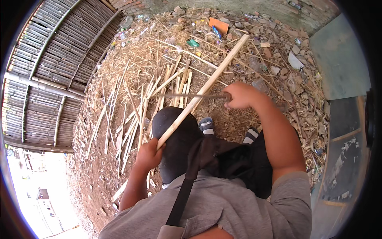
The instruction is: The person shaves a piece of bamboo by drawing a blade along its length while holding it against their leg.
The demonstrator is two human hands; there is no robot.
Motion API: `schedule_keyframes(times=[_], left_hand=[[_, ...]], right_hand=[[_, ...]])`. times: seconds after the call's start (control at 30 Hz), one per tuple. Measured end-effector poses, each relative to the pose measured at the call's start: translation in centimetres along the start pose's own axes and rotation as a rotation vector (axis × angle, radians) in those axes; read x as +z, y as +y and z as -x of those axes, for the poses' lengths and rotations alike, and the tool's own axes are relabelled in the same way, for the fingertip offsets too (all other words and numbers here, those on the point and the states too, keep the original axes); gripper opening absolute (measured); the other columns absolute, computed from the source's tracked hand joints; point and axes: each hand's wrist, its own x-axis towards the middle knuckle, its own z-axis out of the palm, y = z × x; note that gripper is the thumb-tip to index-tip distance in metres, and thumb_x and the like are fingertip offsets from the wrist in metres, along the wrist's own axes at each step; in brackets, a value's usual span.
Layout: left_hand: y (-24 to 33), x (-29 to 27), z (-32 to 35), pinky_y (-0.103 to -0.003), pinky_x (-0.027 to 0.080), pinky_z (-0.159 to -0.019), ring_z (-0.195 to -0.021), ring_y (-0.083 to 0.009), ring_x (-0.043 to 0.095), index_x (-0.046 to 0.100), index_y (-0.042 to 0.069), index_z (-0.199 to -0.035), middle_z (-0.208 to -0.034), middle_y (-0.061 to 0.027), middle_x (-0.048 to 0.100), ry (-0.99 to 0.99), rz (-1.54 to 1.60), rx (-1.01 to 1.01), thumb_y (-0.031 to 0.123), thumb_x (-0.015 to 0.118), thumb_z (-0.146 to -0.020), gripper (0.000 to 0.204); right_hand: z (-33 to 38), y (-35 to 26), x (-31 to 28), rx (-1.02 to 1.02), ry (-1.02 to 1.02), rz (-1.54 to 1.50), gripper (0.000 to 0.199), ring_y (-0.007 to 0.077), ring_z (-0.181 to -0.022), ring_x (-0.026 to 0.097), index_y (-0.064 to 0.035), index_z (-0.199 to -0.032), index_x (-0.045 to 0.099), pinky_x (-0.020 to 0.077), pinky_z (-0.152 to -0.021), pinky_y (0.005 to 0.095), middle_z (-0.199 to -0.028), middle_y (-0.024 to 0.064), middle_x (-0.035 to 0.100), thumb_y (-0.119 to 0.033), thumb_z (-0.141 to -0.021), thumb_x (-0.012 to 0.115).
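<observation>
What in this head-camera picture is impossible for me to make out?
All in the head view:
Handle of the thin tool: mostly hidden inside the right hand; its working edge is too thin and blurred.
Lower end of the long pale strip: hidden by the left hand.
Heels of the footwear: hidden by the dark trousers.
Outer part of the bamboo wall: cut off by the picture's dark rim.

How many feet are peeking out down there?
2. The left foot shows just right of the held wooden strip; the right foot shows below the right hand. Both are partly covered; others could be hidden.
</observation>
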Motion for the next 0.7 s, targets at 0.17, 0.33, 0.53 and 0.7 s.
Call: schedule_keyframes(times=[0.17,0.33,0.53,0.7], left_hand=[[0.8,-0.1,-0.2,-0.056,0.049,-0.069,-0.080,-0.0497,0.063,0.056,0.002,-0.088,-0.079,-0.0264,0.065,-0.018,-0.015,-0.052,0.030,0.066,-0.095,0.030],[0.7,-0.1,-0.3,-0.056,0.049,-0.070,-0.080,-0.0500,0.063,0.056,0.003,-0.088,-0.080,-0.0267,0.065,-0.026,-0.048,-0.056,0.030,0.066,-0.095,0.030],[0.5,0.1,0.2,-0.056,0.049,-0.070,-0.080,-0.0503,0.064,0.056,0.003,-0.087,-0.079,-0.0272,0.065,0.006,-0.031,-0.050,0.030,0.066,-0.095,0.031],[0.7,0.0,-0.2,-0.057,0.049,-0.069,-0.079,-0.0507,0.064,0.055,0.002,-0.086,-0.079,-0.0277,0.065,0.002,-0.005,-0.047,0.031,0.065,-0.096,0.032]], right_hand=[[0.1,3.5,-1.2,0.317,0.218,-0.180,0.040,0.0319,-0.093,0.070,-0.0005,-0.107,0.070,0.0540,-0.082,0.0425,-0.097,0.0188,0.072,-0.028,-0.079,0.079],[-0.2,0.9,1.4,0.073,0.097,-0.038,0.035,0.0347,-0.091,0.070,-0.0031,-0.102,0.070,0.0544,-0.080,0.0456,-0.094,0.0174,0.072,-0.027,-0.079,0.079],[-0.2,0.3,0.0,0.038,-0.056,-0.108,0.031,0.0325,-0.090,0.071,-0.0029,-0.098,0.071,0.0551,-0.079,0.0446,-0.094,0.0168,0.073,-0.025,-0.078,0.078],[-0.4,4.5,-0.4,0.329,0.363,-0.227,0.029,0.0328,-0.089,0.071,-0.0024,-0.101,0.071,0.0552,-0.080,0.0441,-0.094,0.0179,0.073,-0.023,-0.080,0.074]])
